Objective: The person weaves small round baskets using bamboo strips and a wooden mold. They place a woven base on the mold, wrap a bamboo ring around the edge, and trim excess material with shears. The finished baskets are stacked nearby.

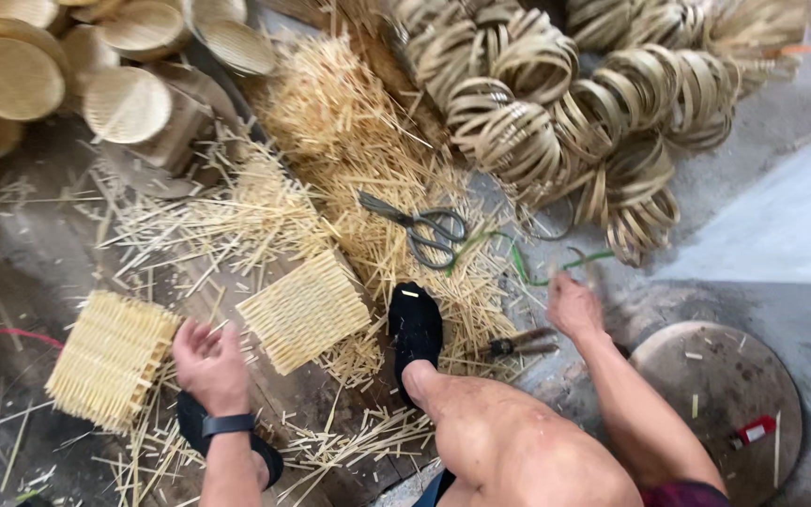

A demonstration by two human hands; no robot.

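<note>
A single head-worn camera supplies the only view. It looks steeply down from above the seated person, facing forward over the bare knee (pixel 509 441) to the grey concrete floor (pixel 790 225). Range is close: the left hand (pixel 210 361) and right hand (pixel 573 305) occupy the lower half of the frame. The upper edge takes in the pile of coiled pale bamboo hoops (pixel 574 103) and the stack of round woven bamboo trays (pixel 68 66). No second view overlaps it.

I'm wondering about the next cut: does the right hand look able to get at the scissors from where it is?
Probably yes. The scissors lie bare on the loose bamboo sticks, just beyond and left of the right hand; nothing covers them, only green cord trails between.
</note>
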